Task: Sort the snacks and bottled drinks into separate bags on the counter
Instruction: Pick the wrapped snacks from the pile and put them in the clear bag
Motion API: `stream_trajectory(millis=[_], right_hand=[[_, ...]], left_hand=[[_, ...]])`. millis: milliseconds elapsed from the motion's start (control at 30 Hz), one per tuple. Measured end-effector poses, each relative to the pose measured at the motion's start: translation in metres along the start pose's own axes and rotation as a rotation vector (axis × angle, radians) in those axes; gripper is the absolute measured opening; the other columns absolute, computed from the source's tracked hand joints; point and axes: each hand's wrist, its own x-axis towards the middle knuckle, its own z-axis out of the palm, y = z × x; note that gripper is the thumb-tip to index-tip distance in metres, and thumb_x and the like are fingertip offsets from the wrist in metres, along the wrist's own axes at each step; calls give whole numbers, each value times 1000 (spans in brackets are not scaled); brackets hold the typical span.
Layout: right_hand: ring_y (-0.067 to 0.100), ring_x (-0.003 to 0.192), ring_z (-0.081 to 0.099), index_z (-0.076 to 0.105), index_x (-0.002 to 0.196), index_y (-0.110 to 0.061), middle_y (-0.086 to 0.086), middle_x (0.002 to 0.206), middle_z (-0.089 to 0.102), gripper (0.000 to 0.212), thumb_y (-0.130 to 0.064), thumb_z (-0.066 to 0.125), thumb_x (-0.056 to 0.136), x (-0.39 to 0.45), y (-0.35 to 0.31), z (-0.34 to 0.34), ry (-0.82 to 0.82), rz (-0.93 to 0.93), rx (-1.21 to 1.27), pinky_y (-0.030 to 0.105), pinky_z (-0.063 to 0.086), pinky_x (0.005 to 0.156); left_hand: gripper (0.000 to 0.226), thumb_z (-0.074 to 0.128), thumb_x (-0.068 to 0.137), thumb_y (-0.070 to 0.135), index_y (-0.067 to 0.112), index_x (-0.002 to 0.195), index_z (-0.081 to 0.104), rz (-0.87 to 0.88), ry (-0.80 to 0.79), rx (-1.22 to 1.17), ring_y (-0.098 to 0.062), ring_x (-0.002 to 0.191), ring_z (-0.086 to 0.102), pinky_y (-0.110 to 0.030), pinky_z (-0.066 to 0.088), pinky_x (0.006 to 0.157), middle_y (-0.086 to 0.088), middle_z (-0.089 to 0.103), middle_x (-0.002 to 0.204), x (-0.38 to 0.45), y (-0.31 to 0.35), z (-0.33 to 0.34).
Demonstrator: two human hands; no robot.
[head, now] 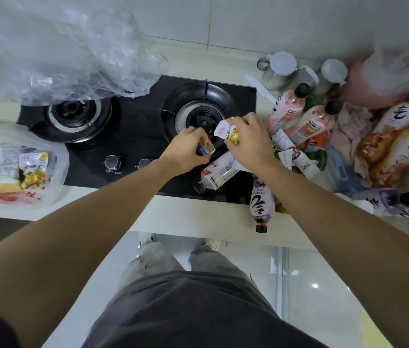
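Forearms reach out from grey trousers (pixel 186 305) over surface (pixel 193 217) edge, hands meeting above gas hob (pixel 138 136).

- Right hand (pixel 251 141): grip closed round yellow snack pouch (pixel 228 133), over hob's right burner (pixel 198 119).
- Left hand (pixel 186 151): grip pinches small packet (pixel 207 149), just beside pouch.
- Snack bag (pixel 17 167): left of hob, already holds snacks.
- Clear empty bag (pixel 60 54): behind hob's left burner; likely for drinks.
- Bottled drinks (pixel 306 121): heaped right of hob; white bottle (pixel 217 173) lies on hob under hands.

Advice: carry both packets left together, drop deep into snack bag mouth, avoid knocking white bottle.
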Motion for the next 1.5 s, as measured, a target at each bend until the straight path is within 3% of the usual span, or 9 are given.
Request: stream_trajectory(millis=[300,700,900,1233,1500], right_hand=[[28,122,50,57,137,-21,4,131,48,50,-35,74,92,-8,-72,-8,18,4,-44,44,51,94],[25,115,52,61,129,-20,2,122,49,49,-34,79,86,-25,-342,119,18,-79,192,41,53,89],[27,116,53,62,127,-18,3,122,49,47,-35,79,87,-32,-436,182,-118,-219,207,42,54,92],[28,129,46,59,141,-20,4,137,51,56,-37,75,90,-14,-493,209,-108,-287,75,43,44,106],[23,126,48,55,135,-18,2,135,52,48,-34,68,91,-31,-456,174,24,-285,46,41,49,102]], left_hand=[[35,81,80,19,23,107,61,60,99,-114,-9,93,61,-31,53,92,8,51,106,-58,-54,-57],[28,78,84,23,20,106,62,-174,178,-3,-21,97,59,-39,50,86,5,47,112,-228,-276,-184],[29,77,83,21,16,108,63,-270,209,72,-24,93,59,-45,53,82,-1,50,110,-261,-362,-236],[32,72,85,13,11,116,64,-178,271,247,-30,103,55,-39,50,76,-9,55,122,-252,-393,-256],[42,64,87,23,12,127,63,14,312,376,-33,118,55,-46,53,83,-10,62,129,-239,-357,-249]])
